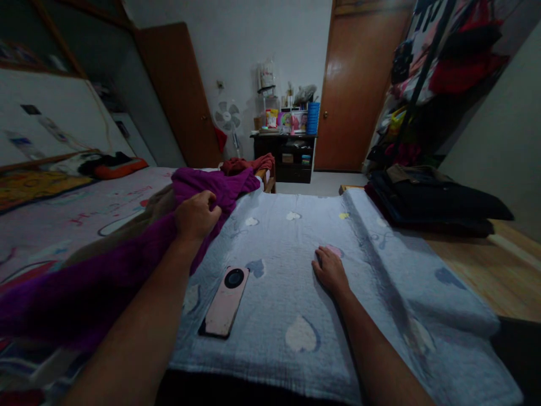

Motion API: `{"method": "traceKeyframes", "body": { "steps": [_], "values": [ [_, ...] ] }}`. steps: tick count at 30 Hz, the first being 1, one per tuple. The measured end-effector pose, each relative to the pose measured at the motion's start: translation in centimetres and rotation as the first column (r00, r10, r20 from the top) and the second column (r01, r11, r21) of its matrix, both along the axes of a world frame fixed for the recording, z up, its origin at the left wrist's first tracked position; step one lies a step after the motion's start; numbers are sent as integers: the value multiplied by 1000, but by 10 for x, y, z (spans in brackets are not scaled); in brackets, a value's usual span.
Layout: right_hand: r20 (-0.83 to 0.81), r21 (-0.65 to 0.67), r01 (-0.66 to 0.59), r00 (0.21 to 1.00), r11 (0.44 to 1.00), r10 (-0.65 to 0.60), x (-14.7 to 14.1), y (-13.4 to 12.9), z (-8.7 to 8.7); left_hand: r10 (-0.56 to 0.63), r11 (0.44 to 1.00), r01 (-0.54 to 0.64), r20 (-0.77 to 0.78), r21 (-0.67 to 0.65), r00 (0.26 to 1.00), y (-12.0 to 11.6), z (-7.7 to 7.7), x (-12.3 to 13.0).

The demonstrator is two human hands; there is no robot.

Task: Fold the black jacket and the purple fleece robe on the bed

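My left hand (197, 214) is closed at the edge of a purple garment (143, 256), its fingers curled on the cloth. The garment stretches from the lower left up to the middle of the bed. My right hand (329, 269) rests palm down on a light blue sheet (283, 304) with a heart pattern, its fingers slightly spread and holding nothing. Between my forearms a pink phone (224, 307) lies on the sheet, its round camera side up. Under the purple garment a grey-brown cloth (122, 228) partly shows.
Folded dark clothes (426, 197) are piled on the wooden surface (473, 259) at the right. A reddish cloth (247, 163) lies at the far edge. Behind stand a fan (228, 117) and a black cabinet (282, 160).
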State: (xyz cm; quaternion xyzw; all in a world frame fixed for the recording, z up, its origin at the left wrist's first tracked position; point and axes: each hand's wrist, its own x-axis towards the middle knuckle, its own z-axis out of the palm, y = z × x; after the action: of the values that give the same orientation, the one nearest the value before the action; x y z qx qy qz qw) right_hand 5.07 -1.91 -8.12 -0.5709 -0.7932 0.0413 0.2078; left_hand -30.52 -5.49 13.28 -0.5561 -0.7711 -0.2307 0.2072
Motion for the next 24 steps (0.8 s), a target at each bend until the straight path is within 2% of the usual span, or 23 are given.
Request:
{"method": "traceKeyframes", "body": {
  "steps": [7, 12, 17, 21, 24],
  "values": [
    [-12, -5, 9, 1000, 1000, -9, -1, -1, 1, -184, 982, 183, 14, 38, 983, 9, 10, 34],
    [-10, 4, 3, 1000, 1000, -3, 0, 0, 0, -284, 948, 260, 119, 181, 952, 17, 22, 56],
    [-25, -1, 2, 1000, 1000, -2, 1, 1, -1, -412, 893, 346, 212, 287, 886, 27, 31, 97],
    [-49, 8, -2, 999, 1000, 3, 1, 2, -2, -514, 844, 409, 304, 347, 802, 33, 20, 144],
    [-81, 11, -11, 997, 1000, 11, 3, 2, -1, -592, 799, 460, 374, 387, 714, 37, -3, 184]
  ]
}}
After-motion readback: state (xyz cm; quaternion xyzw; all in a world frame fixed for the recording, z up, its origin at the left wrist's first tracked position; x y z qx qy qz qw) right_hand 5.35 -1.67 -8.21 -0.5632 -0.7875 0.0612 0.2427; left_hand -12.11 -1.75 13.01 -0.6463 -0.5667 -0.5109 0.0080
